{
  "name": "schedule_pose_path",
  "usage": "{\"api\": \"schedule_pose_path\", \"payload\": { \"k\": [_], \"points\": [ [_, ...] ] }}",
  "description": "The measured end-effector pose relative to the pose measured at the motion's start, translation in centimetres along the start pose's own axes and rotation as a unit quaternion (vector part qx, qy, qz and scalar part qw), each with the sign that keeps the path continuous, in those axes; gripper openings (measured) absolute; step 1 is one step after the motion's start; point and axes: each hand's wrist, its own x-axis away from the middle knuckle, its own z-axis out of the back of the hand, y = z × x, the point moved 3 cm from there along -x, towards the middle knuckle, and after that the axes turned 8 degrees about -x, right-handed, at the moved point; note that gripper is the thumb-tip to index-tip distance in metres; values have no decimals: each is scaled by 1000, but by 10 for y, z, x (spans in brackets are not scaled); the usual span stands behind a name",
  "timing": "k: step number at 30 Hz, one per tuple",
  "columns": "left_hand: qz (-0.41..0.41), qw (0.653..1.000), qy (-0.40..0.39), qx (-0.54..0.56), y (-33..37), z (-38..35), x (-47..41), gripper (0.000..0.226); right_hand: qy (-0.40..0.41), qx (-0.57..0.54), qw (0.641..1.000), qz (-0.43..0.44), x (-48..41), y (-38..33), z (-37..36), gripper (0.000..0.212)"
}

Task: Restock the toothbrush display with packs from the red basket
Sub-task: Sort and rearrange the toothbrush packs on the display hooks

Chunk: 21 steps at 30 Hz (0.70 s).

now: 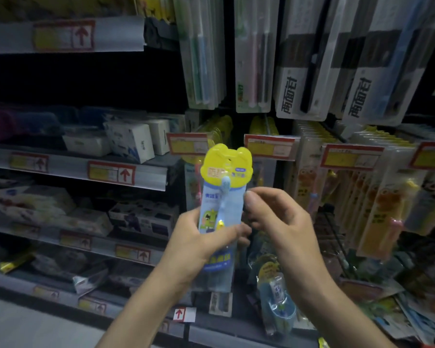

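I hold a children's toothbrush pack (222, 194) upright in front of the display; it has a yellow animal-shaped top and a light blue card. My left hand (199, 242) grips its lower half, thumb across the front. My right hand (274, 217) is at the pack's right edge with fingers curled; whether it touches the pack is unclear. Behind the pack hang rows of similar yellow-topped packs (265, 126) on pegs with red price tags (270, 146). The red basket is not in view.
Adult toothbrush packs (304, 71) hang above. More children's packs (377, 197) fill pegs to the right. Shelves with boxed goods (131, 141) run along the left. Cup-and-brush sets (276, 292) hang low beneath my hands.
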Motion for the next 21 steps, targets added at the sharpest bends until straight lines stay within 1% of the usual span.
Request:
{"api": "schedule_pose_path", "payload": {
  "k": [2, 4, 6, 8, 10, 14, 17, 21],
  "points": [
    [4, 999, 5, -40, -6, -2, 3, 31, -17, -7, 1000, -8, 2, 2, -3, 49],
    [8, 998, 12, -68, -10, -3, 6, 31, -17, 40, 999, -20, 2, 10, -3, 57],
    [18, 997, 10, -70, -11, -4, 9, 30, -10, 104, 994, -22, 2, 15, -1, 52],
    [25, 998, 9, -65, -9, -5, 12, 31, -8, 126, 992, -18, 3, 17, 0, 41],
    [24, 997, 13, -70, -6, -6, 13, 33, -12, 110, 994, -19, 5, 17, 1, 34],
    [24, 997, 7, -72, -2, -8, 13, 31, -12, 62, 998, -31, 7, 11, 4, 29],
    [42, 998, -14, -41, -1, -12, 14, 32, -13, -4, 998, -62, 6, 9, 8, 29],
    [62, 997, -46, 3, -7, -15, 12, 32, -9, -20, 997, -77, 3, 8, 16, 29]
  ]
}}
